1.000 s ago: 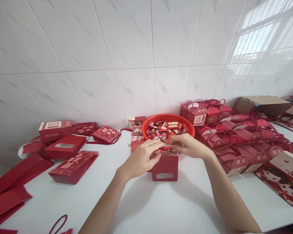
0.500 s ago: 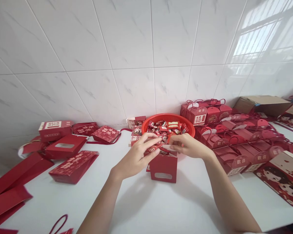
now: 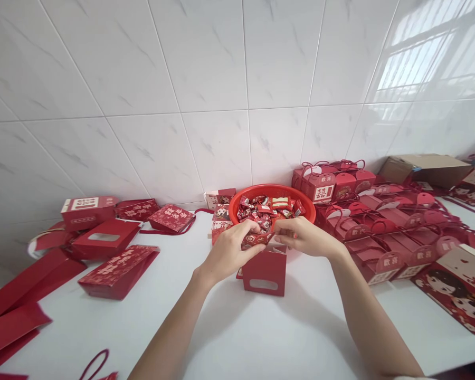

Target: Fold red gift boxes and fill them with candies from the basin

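At the centre of the frame, a red gift box with an oval window (image 3: pixel 264 270) is stood upright on the white table (image 3: pixel 241 338), just in front of the red plastic basin (image 3: pixel 312 212) of wrapped candies (image 3: pixel 282 203). Above its top, a patterned red piece (image 3: pixel 254 240) is held between the thumb and curled fingers of the left hand (image 3: pixel 227 248); whether it is a candy wrapper or a flap of the box cannot be told. The fingers of the right hand (image 3: pixel 304 236) are bent into a pinch at its right end, but what is gripped there cannot be made out.

If the box were pressed unevenly from above, it could be tipped or its thin card creased. If the pinch were loosened too soon, the piece could be dropped. By a careless swing, the basin's near rim could be knocked.
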`<state>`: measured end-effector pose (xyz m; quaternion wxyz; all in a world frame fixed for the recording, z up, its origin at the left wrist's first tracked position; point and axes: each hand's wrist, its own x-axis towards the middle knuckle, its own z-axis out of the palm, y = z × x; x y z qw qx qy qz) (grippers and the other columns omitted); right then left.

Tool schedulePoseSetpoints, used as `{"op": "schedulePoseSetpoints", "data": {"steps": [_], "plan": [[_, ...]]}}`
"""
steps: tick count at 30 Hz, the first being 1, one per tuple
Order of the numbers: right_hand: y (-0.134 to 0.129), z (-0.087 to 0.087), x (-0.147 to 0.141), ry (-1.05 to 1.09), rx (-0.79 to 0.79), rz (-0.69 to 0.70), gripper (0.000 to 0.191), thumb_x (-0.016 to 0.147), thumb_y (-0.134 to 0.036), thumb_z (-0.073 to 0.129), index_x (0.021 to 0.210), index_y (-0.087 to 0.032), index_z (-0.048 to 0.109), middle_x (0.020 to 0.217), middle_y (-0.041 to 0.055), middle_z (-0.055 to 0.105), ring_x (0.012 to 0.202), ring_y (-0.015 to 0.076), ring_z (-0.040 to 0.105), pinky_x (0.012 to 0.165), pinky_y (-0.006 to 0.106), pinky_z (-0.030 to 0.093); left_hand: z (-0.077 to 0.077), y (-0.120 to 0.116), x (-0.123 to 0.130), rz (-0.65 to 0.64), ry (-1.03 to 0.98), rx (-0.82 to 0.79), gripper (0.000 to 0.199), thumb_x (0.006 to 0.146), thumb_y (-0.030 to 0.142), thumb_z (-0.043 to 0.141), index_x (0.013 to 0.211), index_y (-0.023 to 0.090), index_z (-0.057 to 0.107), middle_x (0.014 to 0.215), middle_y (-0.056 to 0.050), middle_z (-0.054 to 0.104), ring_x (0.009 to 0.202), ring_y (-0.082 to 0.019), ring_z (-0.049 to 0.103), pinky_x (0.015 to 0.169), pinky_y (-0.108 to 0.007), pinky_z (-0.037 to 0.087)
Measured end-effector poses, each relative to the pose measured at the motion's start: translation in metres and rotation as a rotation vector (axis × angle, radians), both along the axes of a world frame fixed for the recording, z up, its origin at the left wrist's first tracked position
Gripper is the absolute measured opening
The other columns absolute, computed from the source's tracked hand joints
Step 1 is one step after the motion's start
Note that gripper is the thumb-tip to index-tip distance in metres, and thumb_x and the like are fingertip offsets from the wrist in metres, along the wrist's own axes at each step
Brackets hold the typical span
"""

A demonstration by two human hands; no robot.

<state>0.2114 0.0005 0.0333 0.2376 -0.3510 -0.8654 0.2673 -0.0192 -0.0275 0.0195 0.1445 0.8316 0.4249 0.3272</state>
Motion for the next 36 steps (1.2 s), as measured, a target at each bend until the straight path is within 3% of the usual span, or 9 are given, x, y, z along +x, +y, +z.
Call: {"op": "schedulePoseSetpoints", "data": {"steps": [6, 10, 19, 25, 28, 32, 34, 36], "plan": [[0.001, -0.001, 0.0, 0.005, 0.002, -0.004, 0.014, 0.089, -0.022, 0.05, 0.076, -0.018, 0.053, 0.063, -0.0017, 0.057, 0.058, 0.0116, 0.046, 0.055, 0.023, 0.034, 0.004, -0.001, -0.004, -0.066, 0.015, 0.075, 0.026, 0.089, 0.018, 0.059, 0.114, 0.024, 0.061, 0.112, -0.003, 0.071, 0.1, -0.019, 0.067, 0.089, -0.032, 0.054], [0.001, -0.001, 0.001, 0.007, -0.001, 0.007, 0.016, 0.09, -0.023, 0.05, 0.076, -0.018, 0.053, 0.066, -0.0006, 0.059, 0.06, 0.012, 0.047, 0.056, 0.023, 0.034, 0.002, 0.002, -0.006, -0.048, -0.052, 0.162, 0.019, 0.089, 0.016, 0.061, 0.107, 0.021, 0.066, 0.105, -0.004, 0.074, 0.098, -0.019, 0.068, 0.09, -0.032, 0.054], [0.0, 0.002, 0.002, -0.003, -0.021, 0.031, 0.023, 0.094, -0.033, 0.051, 0.082, -0.016, 0.061, 0.074, 0.0022, 0.064, 0.067, 0.0135, 0.053, 0.059, 0.023, 0.038, 0.002, 0.002, -0.005, -0.183, -0.002, 0.247, 0.026, 0.094, 0.012, 0.054, 0.107, 0.023, 0.073, 0.097, -0.003, 0.078, 0.092, -0.018, 0.069, 0.086, -0.033, 0.057], [-0.003, 0.003, 0.002, -0.02, -0.035, 0.044, 0.016, 0.091, -0.021, 0.047, 0.085, -0.017, 0.061, 0.073, 0.0015, 0.063, 0.067, 0.0139, 0.053, 0.06, 0.024, 0.039, -0.001, -0.005, 0.002, -0.191, 0.068, 0.072, 0.043, 0.094, 0.009, 0.046, 0.129, 0.027, 0.063, 0.116, -0.003, 0.074, 0.102, -0.018, 0.07, 0.088, -0.032, 0.058], [-0.002, 0.004, 0.004, -0.026, 0.007, 0.004, 0.017, 0.089, -0.016, 0.045, 0.082, -0.017, 0.06, 0.072, 0.001, 0.061, 0.066, 0.0138, 0.051, 0.061, 0.024, 0.038, 0.0, -0.006, 0.001, -0.21, -0.005, 0.09, 0.043, 0.093, 0.013, 0.048, 0.132, 0.026, 0.06, 0.126, -0.005, 0.07, 0.113, -0.019, 0.067, 0.095, -0.034, 0.057], [0.0, 0.004, 0.016, 0.008, 0.027, -0.047, 0.016, 0.087, -0.015, 0.046, 0.083, -0.018, 0.061, 0.074, 0.0018, 0.063, 0.067, 0.0145, 0.054, 0.062, 0.025, 0.04, 0.012, -0.006, -0.012, -0.094, -0.147, 0.142, 0.021, 0.094, 0.022, 0.052, 0.105, 0.021, 0.069, 0.105, -0.006, 0.075, 0.096, -0.019, 0.07, 0.086, -0.031, 0.056], [0.001, 0.005, 0.025, 0.019, 0.03, -0.078, 0.015, 0.087, -0.016, 0.046, 0.084, -0.018, 0.061, 0.075, 0.0021, 0.064, 0.067, 0.015, 0.055, 0.063, 0.025, 0.04, 0.015, -0.006, -0.019, -0.03, -0.061, 0.002, 0.018, 0.094, 0.024, 0.051, 0.096, 0.021, 0.069, 0.093, -0.003, 0.075, 0.082, -0.017, 0.069, 0.074, -0.027, 0.054], [0.002, 0.007, 0.033, -0.002, 0.029, -0.118, 0.016, 0.087, -0.018, 0.046, 0.084, -0.018, 0.061, 0.073, 0.0022, 0.063, 0.066, 0.0153, 0.055, 0.062, 0.026, 0.04, 0.01, -0.006, -0.023, -0.012, 0.171, -0.201, 0.019, 0.091, 0.02, 0.05, 0.093, 0.022, 0.069, 0.084, -0.002, 0.074, 0.072, -0.017, 0.068, 0.065, -0.026, 0.05]]}}
